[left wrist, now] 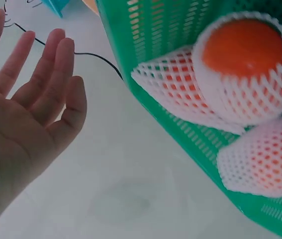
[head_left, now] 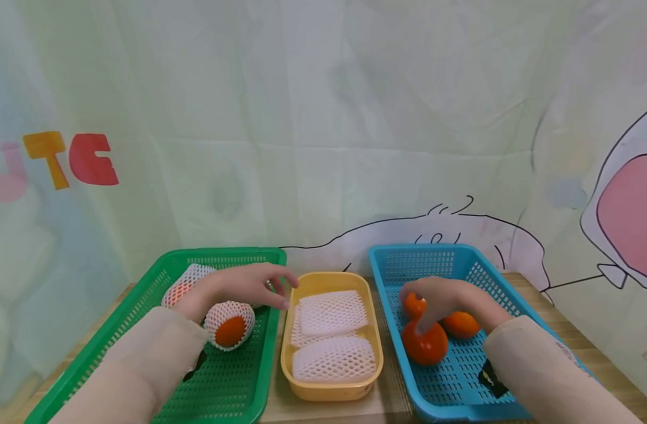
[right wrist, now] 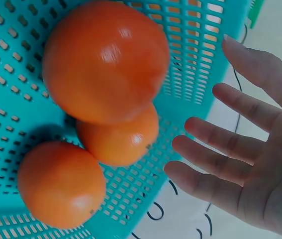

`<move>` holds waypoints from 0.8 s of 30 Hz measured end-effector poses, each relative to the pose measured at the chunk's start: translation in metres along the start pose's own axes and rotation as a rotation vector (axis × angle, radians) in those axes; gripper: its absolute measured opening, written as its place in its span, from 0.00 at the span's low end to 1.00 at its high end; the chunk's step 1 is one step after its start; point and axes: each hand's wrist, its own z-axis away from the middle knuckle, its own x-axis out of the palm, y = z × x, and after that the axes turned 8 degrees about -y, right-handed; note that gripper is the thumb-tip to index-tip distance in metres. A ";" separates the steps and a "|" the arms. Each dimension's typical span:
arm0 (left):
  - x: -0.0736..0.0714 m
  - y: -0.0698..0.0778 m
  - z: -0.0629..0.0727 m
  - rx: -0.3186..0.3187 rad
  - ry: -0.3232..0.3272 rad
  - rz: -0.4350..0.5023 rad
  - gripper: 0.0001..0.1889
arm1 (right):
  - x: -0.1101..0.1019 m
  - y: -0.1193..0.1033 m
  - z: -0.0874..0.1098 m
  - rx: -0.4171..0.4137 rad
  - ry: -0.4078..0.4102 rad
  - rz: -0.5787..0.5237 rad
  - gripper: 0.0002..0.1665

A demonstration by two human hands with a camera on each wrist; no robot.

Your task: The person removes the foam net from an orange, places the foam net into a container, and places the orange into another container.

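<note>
Can see a green basket (head_left: 223, 388) toward the left edge of the bench (head_left: 393, 377), a blue basket (head_left: 440, 386) toward the right edge, and a yellow tray (head_left: 331, 391) set between, all backed by a creased fabric backdrop (head_left: 302, 118) with printed letters and line drawings. From the head, must look past the pale left sleeve (head_left: 138, 359) and left hand (head_left: 251, 284), hiding part of the green basket, and past the right sleeve (head_left: 546, 353) and right hand (head_left: 437, 294), hiding part of the blue. Can read both hands as empty: spread with softly bent fingers on the left, near the basket rim beside the tray; spread above the blue basket on the right, with the thumb overlapping a large fruit (head_left: 429, 347). Find glossy, round, red-orange skin there, and likewise on two smaller fruits (head_left: 461, 325) just behind. In the tray, find white foam nets (head_left: 334, 312), flattened, with open mesh over slotted plastic's smoother neighbour. From the left wrist, can count three netted fruits (head_left: 230, 330) in the green basket, partly covered from the head; from the right wrist, can see clear space between fingers and fruit.
</note>
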 end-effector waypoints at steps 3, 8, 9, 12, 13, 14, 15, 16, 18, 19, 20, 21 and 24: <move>-0.004 -0.006 0.012 0.050 0.019 0.004 0.20 | -0.004 0.002 0.007 -0.015 0.030 0.001 0.27; -0.008 -0.020 0.033 0.124 0.062 -0.017 0.22 | -0.012 0.007 0.021 -0.046 0.092 0.000 0.27; -0.008 -0.023 0.036 0.132 0.071 -0.022 0.23 | -0.014 0.008 0.025 -0.050 0.104 0.000 0.28; -0.010 -0.031 0.044 0.136 0.089 -0.044 0.24 | -0.017 0.014 0.037 -0.063 0.135 -0.022 0.31; -0.011 -0.033 0.045 0.128 0.095 -0.045 0.24 | -0.018 0.017 0.041 -0.071 0.149 -0.029 0.32; -0.011 -0.035 0.047 0.124 0.101 -0.049 0.24 | -0.019 0.019 0.045 -0.074 0.161 -0.041 0.32; -0.011 -0.037 0.048 0.117 0.106 -0.052 0.24 | -0.019 0.022 0.049 -0.080 0.172 -0.053 0.33; -0.012 -0.040 0.049 0.111 0.112 -0.054 0.24 | -0.019 0.025 0.054 -0.088 0.183 -0.066 0.33; -0.012 -0.044 0.052 0.100 0.126 -0.056 0.24 | -0.020 0.031 0.062 -0.090 0.209 -0.079 0.33; -0.011 -0.047 0.054 0.099 0.132 -0.051 0.24 | -0.020 0.034 0.066 -0.094 0.221 -0.081 0.33; -0.011 -0.050 0.055 0.102 0.138 -0.051 0.24 | -0.019 0.037 0.069 -0.092 0.230 -0.080 0.33; -0.011 -0.053 0.055 0.101 0.144 -0.048 0.24 | -0.019 0.040 0.073 -0.091 0.240 -0.075 0.33; -0.011 -0.062 0.058 0.100 0.157 -0.024 0.24 | -0.016 0.050 0.081 -0.084 0.265 -0.064 0.33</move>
